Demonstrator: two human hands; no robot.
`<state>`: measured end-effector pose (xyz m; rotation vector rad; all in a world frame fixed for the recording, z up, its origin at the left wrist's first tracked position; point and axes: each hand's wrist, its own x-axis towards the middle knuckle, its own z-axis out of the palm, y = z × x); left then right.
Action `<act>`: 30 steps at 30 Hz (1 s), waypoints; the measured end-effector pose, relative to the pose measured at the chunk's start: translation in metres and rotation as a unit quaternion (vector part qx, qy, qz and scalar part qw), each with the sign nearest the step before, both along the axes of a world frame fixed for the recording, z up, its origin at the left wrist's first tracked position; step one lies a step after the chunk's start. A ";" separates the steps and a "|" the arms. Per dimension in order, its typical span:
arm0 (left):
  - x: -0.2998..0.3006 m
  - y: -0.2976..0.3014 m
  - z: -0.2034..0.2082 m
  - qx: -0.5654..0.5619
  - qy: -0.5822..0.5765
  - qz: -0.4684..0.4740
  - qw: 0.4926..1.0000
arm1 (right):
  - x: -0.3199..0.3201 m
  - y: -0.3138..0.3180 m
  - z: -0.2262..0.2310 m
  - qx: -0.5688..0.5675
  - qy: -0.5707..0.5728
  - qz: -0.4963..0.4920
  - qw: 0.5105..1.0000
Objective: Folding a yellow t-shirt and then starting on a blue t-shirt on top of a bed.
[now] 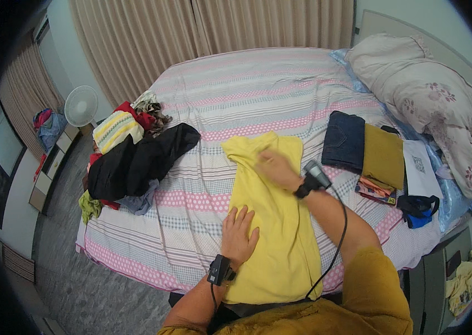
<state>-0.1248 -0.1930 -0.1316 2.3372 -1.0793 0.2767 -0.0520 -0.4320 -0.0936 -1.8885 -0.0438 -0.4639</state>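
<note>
A yellow garment [272, 240] lies lengthwise on the bed in front of me, its sides turned in to a narrow strip. My left hand [238, 234] rests flat on its left edge, fingers spread. Over its upper part is my right hand [276, 169], smeared by motion, so its fingers do not show clearly. At the far left corner of the garment the cloth is bunched. Each of my wrists wears a small strapped device with a cable.
At left lies a heap of loose clothes with a black garment [130, 167] on top. Folded jeans [343, 139], a folded mustard garment [382, 156] and a white item [420, 170] lie at right. A crumpled quilt [415, 84] is by the headboard; a white fan [81, 106] stands beyond the bed.
</note>
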 end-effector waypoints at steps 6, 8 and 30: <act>0.002 -0.003 -0.003 0.026 0.033 -0.005 0.999 | -0.027 0.074 0.004 -0.408 -0.086 0.260 0.871; 0.001 -0.004 -0.002 0.016 0.033 -0.006 0.999 | -0.021 0.070 0.014 -0.401 -0.010 0.256 0.880; 0.002 -0.006 -0.001 0.000 0.020 0.005 1.000 | 0.048 -0.119 -0.008 -0.345 0.028 -0.383 0.856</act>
